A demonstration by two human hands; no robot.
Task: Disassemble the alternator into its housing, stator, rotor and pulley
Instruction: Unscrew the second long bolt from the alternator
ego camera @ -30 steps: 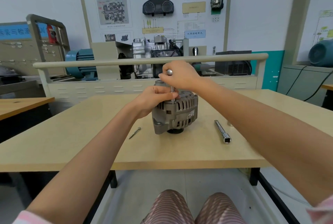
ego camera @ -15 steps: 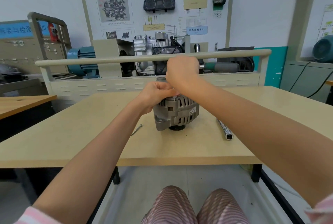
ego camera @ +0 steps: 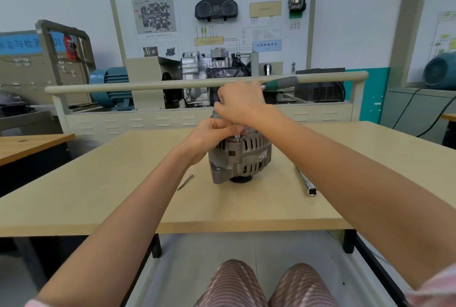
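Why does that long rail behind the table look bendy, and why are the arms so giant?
Head view: the wide-angle lens curves the rail and stretches the arms near the picture's edges. The light is soft and even, with only a faint shadow under the alternator. The right hand and the tool handle it grips are a little smeared; the left hand looks sharper.

alternator (ego camera: 240, 158): sitting pulley-down on my table (ego camera: 98, 183)
left hand (ego camera: 209, 135): fingers pinching a small bolt head on its top edge
right hand (ego camera: 240, 104): wrapped round a green-handled tool (ego camera: 280, 83) above it
loose bolt (ego camera: 185, 181): left of it
socket bar (ego camera: 306, 182): lying right
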